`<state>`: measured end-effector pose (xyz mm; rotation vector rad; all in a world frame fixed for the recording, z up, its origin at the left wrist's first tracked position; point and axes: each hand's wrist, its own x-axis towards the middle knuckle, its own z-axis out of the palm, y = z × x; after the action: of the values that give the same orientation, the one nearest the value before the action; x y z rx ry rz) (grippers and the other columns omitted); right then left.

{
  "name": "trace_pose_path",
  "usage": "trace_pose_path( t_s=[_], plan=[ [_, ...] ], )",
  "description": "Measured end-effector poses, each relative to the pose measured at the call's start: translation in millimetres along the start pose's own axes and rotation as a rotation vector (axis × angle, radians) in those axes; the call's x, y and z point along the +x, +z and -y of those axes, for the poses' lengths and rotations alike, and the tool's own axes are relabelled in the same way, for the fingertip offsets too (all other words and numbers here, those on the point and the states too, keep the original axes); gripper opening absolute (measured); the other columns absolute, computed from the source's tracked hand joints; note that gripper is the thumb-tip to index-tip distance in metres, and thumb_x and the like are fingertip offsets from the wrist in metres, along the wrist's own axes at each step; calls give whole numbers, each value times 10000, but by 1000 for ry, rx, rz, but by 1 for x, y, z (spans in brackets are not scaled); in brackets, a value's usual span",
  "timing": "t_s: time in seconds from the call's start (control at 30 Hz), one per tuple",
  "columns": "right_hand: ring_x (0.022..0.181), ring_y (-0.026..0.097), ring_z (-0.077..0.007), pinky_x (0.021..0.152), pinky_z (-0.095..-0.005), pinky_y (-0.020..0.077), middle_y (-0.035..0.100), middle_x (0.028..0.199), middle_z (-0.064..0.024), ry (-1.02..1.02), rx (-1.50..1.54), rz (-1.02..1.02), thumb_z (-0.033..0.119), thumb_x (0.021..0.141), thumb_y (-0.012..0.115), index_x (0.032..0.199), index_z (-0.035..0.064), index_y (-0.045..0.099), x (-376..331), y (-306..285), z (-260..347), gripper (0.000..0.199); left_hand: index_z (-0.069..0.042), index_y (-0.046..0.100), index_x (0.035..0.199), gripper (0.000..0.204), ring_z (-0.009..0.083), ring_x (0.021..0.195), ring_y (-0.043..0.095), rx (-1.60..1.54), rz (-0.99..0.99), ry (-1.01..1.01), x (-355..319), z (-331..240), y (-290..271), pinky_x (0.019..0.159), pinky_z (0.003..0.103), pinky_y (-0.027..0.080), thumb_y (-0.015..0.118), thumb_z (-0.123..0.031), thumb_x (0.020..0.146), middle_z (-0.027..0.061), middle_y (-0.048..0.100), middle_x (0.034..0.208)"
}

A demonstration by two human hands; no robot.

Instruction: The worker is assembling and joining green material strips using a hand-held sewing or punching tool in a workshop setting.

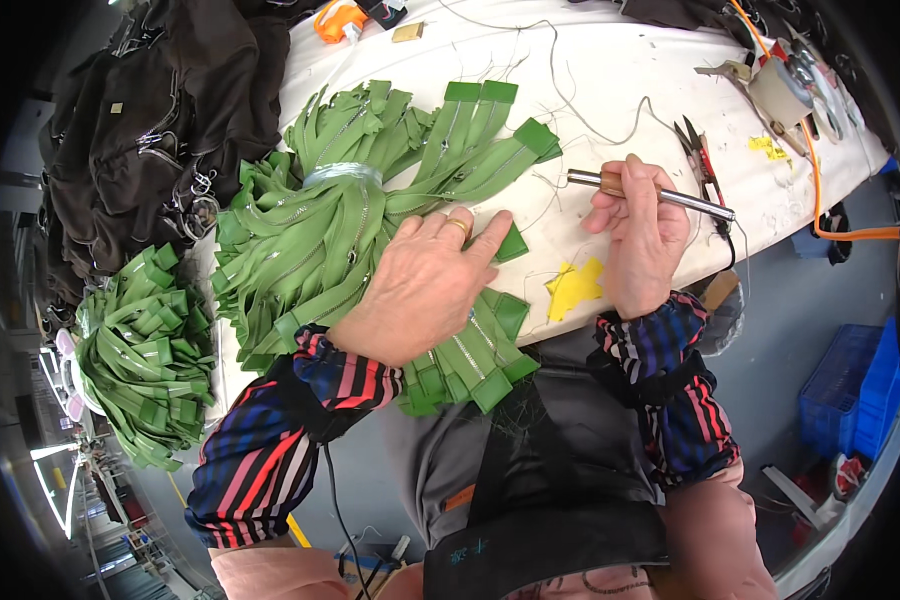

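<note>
We press our left hand flat, fingers spread wide, on a fan of green zipper strips that lies along the near edge of the desk, toward its left end. A clear band cinches the bundle near its middle, and some strip ends hang over the near edge under our wrist. Our right hand is closed around a metal rod tool with a wooden grip, held level just above the desk, right of the bundle. A yellow scrap lies at the near edge between our hands. Small pliers rest beyond the rod. A second green bundle sits off the desk's left end, beside dark garments.
</note>
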<state>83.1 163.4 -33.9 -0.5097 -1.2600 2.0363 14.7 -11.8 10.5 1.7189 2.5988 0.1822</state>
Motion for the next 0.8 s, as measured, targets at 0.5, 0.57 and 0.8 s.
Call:
trace_pose_path(
  t_s=[0.5, 0.57, 0.8],
  plan=[
    [599, 529, -85, 487, -201, 435, 593, 783, -73, 11, 42, 40, 199, 884, 551, 844, -16, 560, 1, -1, 1, 219, -65, 595, 1065, 303, 275, 848, 511, -205, 47, -66, -5, 7, -12, 781, 363, 400, 621, -105, 766, 102, 535, 868],
    [596, 528, -85, 486, -202, 437, 592, 781, -73, 9, 60, 34, 195, 883, 550, 843, -15, 561, 0, -2, 3, 215, -43, 626, 974, 250, 281, 896, 507, -319, 113, 66, -13, 9, -24, 817, 375, 391, 651, -103, 733, 97, 560, 879],
    [573, 524, -85, 480, -199, 429, 588, 765, -74, 30, 46, 66, 180, 883, 543, 842, -14, 565, 3, -19, 5, 199, 6, 646, 720, 242, 268, 863, 512, -464, 371, -10, -26, 14, -60, 837, 372, 376, 619, -230, 764, 102, 576, 738]
  ],
)
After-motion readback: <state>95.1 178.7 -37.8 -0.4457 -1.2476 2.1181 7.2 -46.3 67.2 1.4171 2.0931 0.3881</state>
